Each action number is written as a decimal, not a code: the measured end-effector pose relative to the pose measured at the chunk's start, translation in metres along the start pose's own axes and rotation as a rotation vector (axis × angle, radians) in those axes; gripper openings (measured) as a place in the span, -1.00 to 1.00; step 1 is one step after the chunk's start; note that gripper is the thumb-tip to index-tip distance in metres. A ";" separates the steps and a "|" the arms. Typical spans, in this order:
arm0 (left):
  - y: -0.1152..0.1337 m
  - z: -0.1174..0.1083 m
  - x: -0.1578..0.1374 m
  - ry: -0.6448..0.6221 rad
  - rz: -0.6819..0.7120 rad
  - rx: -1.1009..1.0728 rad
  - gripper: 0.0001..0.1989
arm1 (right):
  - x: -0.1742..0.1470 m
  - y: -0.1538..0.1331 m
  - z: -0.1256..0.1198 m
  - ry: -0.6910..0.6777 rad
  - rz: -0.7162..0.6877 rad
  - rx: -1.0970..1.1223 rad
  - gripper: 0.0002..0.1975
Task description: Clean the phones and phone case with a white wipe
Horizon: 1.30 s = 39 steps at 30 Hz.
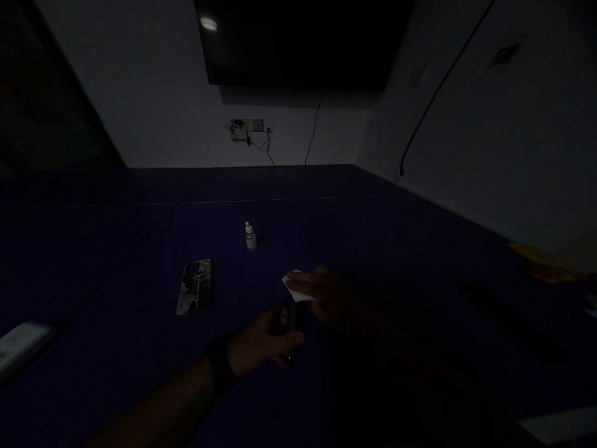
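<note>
My left hand (pixel 275 336) is closed around a dark, slim phone (pixel 293 317), with the thumb lying along its near side. The phone is tilted and shows almost edge-on; much of it is lost in shadow. At its upper end, my right hand (pixel 326 295) grips a folded white wipe (pixel 298 294), fingers laid over the top of it. The wipe appears to touch the phone. Beyond the hands, a small bottle (pixel 250 240) with a white dropper cap stands upright. A patterned phone case (pixel 194 287) with a camera cutout lies flat to the left.
The blue table (pixel 140 361) has seams across it. A white box-like object (pixel 23 345) sits at the left edge, and a yellow item (pixel 543 262) at the far right. A wall-mounted screen (pixel 303 43) hangs above sockets (pixel 252 125) and cables. The room is very dim.
</note>
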<state>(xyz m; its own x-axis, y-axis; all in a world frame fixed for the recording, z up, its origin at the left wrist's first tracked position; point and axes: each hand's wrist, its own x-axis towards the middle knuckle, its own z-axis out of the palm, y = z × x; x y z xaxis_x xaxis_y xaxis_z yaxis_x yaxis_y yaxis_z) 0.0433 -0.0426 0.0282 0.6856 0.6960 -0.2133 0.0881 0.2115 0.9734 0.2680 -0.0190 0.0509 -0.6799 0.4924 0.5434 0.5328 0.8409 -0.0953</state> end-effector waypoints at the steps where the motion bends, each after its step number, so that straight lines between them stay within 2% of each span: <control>1: 0.000 0.000 0.000 0.003 0.003 0.005 -0.30 | -0.002 -0.002 0.000 -0.008 -0.054 0.011 -0.39; 3: 0.001 0.000 0.000 0.008 0.016 0.010 -0.27 | -0.004 -0.006 0.000 -0.021 -0.123 0.027 -0.42; 5: 0.002 0.000 -0.001 0.007 0.024 0.009 -0.26 | -0.004 -0.008 0.001 -0.017 -0.108 0.035 -0.42; 11: 0.005 0.001 -0.002 -0.006 0.014 -0.008 -0.30 | 0.007 -0.007 0.007 0.076 0.209 0.115 -0.30; 14: 0.004 0.001 -0.003 -0.004 0.021 -0.003 -0.30 | 0.007 -0.006 0.013 0.116 0.361 0.265 -0.40; 17: 0.002 0.001 -0.002 -0.011 0.032 -0.001 -0.32 | 0.006 -0.005 0.016 0.084 0.528 0.417 -0.48; 20: 0.000 0.000 -0.002 -0.006 0.041 -0.003 -0.33 | 0.006 -0.006 0.014 0.079 0.594 0.485 -0.49; 22: 0.000 0.000 -0.002 -0.009 0.042 -0.006 -0.32 | 0.007 -0.009 0.010 0.127 0.556 0.465 -0.50; 25: 0.002 0.000 -0.002 -0.010 0.032 -0.012 -0.31 | 0.007 -0.015 0.001 0.151 0.325 0.327 -0.45; 28: 0.004 0.001 -0.002 -0.011 0.041 -0.004 -0.30 | 0.004 -0.018 -0.005 0.033 0.047 0.137 -0.44; 31: 0.005 0.002 -0.002 -0.020 0.068 -0.010 -0.24 | -0.001 -0.019 -0.007 -0.053 -0.115 0.037 -0.50; 35: 0.003 0.002 -0.003 -0.033 0.110 0.010 -0.27 | -0.004 -0.020 -0.004 -0.073 -0.151 -0.025 -0.48; 39: 0.000 -0.001 -0.002 -0.031 0.143 0.095 -0.28 | 0.000 -0.020 -0.005 -0.068 -0.033 -0.048 -0.38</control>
<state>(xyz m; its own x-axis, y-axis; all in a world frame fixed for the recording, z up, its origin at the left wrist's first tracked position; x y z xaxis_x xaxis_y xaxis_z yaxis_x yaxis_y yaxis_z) 0.0408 -0.0433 0.0287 0.7179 0.6925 -0.0707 0.0548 0.0451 0.9975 0.2601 -0.0365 0.0570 -0.7290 0.4801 0.4880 0.5319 0.8459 -0.0377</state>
